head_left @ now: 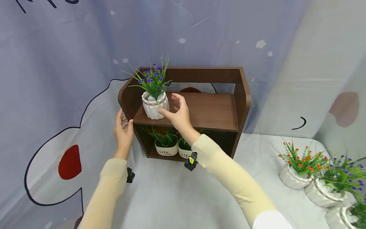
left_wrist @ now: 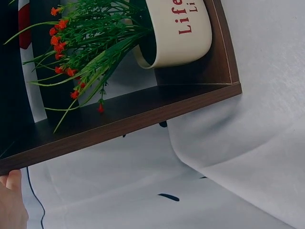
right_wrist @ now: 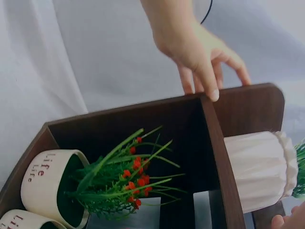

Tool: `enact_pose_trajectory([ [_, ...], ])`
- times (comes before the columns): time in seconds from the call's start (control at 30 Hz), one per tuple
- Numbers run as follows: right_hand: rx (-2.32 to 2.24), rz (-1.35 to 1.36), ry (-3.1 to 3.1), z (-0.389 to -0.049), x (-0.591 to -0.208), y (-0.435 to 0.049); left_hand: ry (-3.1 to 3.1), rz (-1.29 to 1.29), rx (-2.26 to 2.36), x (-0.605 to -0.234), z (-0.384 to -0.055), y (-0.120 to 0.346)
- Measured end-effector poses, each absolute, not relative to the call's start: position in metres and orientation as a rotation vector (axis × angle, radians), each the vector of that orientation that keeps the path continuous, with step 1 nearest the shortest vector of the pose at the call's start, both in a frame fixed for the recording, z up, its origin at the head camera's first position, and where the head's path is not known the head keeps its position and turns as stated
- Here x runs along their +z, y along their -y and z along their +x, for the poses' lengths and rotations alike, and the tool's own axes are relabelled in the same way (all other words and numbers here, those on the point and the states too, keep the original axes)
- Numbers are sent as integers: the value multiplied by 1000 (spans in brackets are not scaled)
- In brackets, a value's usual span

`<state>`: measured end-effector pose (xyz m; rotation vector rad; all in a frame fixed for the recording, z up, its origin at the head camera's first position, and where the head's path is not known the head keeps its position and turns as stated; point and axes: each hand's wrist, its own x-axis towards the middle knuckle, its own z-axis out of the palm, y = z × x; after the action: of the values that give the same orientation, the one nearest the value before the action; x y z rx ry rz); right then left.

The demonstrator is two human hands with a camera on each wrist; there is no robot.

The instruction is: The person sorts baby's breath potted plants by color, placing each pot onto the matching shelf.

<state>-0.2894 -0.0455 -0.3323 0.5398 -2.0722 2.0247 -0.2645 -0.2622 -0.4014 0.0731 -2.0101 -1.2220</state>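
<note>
A white pleated pot [head_left: 154, 108] with purple flowers [head_left: 154, 76] stands upright on the left of the brown wooden shelf's [head_left: 211, 109] upper board. My right hand [head_left: 181, 117] is at the pot's right side, fingers spread and thumb by its front; whether it touches the pot, I cannot tell. At the shelf's left side, my left hand [head_left: 123, 135] rests its fingers along the outer panel, thumb at the front edge, as the right wrist view [right_wrist: 205, 62] also shows. Below, cream oval pots [head_left: 166, 149] lettered "Life" hold orange-red flowers [left_wrist: 59, 43].
On the white cloth to the right stand several more white pots, one with orange flowers [head_left: 294, 176] and one with purple flowers [head_left: 326, 192]. A printed curtain [head_left: 200, 31] hangs behind the shelf. The shelf's raised right side panel [head_left: 244, 95] bounds the upper board.
</note>
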Motion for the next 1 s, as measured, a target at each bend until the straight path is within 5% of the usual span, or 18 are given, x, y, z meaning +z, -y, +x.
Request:
enact_pose_trajectory([
  [1.0,1899,415,1744,-189,-394,-54,2015,108,-1240,-404,-268,269],
])
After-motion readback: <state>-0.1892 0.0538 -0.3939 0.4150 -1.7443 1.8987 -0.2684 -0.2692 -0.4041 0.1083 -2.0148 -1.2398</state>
